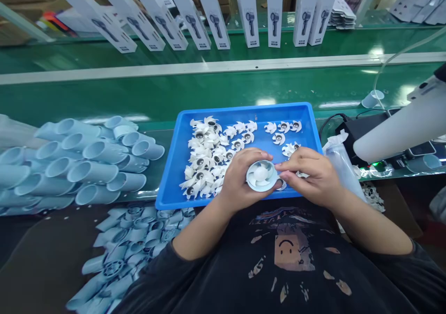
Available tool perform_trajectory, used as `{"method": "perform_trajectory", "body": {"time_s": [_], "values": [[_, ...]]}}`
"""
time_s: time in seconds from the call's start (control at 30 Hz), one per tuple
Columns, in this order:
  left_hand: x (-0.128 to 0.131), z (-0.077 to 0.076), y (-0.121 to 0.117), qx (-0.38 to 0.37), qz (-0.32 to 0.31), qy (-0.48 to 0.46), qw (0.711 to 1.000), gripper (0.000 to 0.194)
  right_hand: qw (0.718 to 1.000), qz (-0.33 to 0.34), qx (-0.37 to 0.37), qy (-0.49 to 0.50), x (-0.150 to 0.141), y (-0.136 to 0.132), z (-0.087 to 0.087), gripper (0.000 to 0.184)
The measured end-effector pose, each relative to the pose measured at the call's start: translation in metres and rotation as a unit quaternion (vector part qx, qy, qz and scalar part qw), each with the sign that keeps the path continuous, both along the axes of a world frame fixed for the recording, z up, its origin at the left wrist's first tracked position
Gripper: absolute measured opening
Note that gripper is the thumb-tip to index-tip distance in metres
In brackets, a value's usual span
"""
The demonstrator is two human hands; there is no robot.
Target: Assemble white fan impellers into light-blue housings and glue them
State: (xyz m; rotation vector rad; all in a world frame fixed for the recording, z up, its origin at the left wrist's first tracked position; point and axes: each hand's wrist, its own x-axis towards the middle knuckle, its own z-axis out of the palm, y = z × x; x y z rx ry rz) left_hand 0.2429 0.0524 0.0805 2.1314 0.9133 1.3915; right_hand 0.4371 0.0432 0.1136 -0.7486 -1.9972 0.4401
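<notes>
My left hand (240, 177) is wrapped round a light blue fan housing (262, 175), its round mouth facing up toward me. A white fan impeller sits inside that mouth. Close by on the right, my right hand (310, 172) has its thumb and index finger pinched together at the housing's rim; whether anything small is between them is hidden. Both hands are over the near part of a blue tray (315, 133). White fan impellers (205, 158) lie heaped in the tray's left half, with several more spread singly at the right.
Light blue tubes (92, 172) are stacked at the left of the green bench (146, 93). More blue housings (135, 239) lie lower left. White fan boxes (251, 23) stand along the back. At right are a white cylindrical arm (400, 119), a black box (348, 135) and a plastic bag (343, 165).
</notes>
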Motion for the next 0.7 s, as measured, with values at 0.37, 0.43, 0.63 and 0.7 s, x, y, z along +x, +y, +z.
{"method": "perform_trajectory", "body": {"time_s": [0.37,0.43,0.63,0.7], "values": [[0.016,0.009,-0.003,-0.464,-0.049,-0.391,0.793,0.065,0.998,-0.002,0.003,-0.064,-0.021,-0.004,-0.015,0.021],[0.018,0.012,-0.004,-0.5,-0.039,-0.397,0.768,0.068,0.997,-0.004,0.025,-0.073,-0.023,-0.005,-0.015,0.024],[0.022,0.014,-0.004,-0.509,-0.018,-0.384,0.77,0.067,0.992,-0.011,0.033,-0.118,-0.03,-0.009,-0.016,0.031],[0.022,0.013,-0.004,-0.484,-0.014,-0.359,0.798,0.068,0.994,-0.014,0.03,-0.103,-0.032,-0.008,-0.013,0.032]]}}
